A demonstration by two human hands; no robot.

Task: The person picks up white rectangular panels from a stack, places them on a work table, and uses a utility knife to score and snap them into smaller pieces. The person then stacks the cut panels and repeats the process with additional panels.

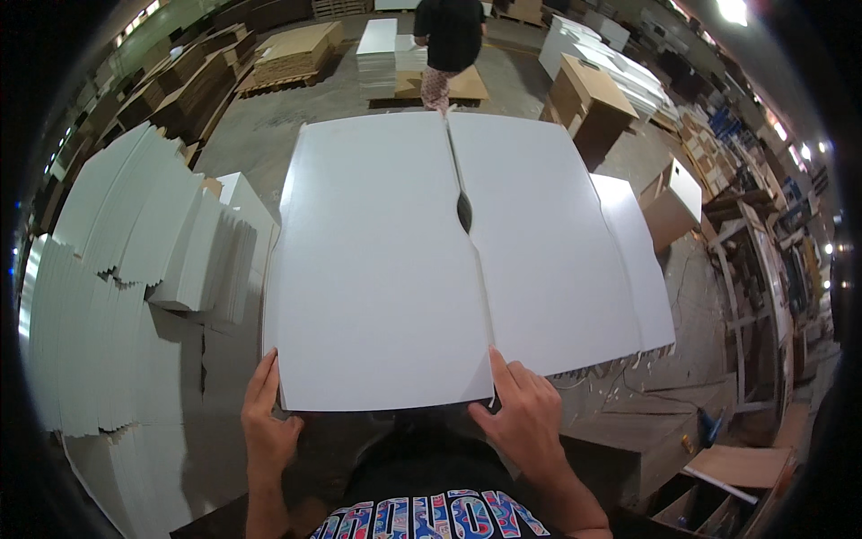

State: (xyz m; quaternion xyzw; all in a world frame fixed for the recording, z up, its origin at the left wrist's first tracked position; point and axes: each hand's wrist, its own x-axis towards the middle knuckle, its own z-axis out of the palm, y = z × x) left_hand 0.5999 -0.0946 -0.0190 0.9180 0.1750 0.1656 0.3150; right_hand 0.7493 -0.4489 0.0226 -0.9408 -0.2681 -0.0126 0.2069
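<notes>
In front of me lies a large white panel [377, 269] with a notched right edge, on top of what looks like a stack. My left hand [269, 418] holds its near left corner, fingers along the side edge and thumb by the front edge. At the near right corner my right hand [523, 409] grips the same panel, fingers against its right side and thumb at the front. A second white panel [548, 242] lies close beside it on the right. Between the two runs a narrow gap that widens at a dark oval opening.
Tall stacks of white panels [99, 332] stand on the left. A person in a dark shirt [452, 40] is beyond the far edge. Brown cartons [593, 99] and pallets of flat cardboard [292, 56] stand farther back. A wooden frame [750, 269] leans at right.
</notes>
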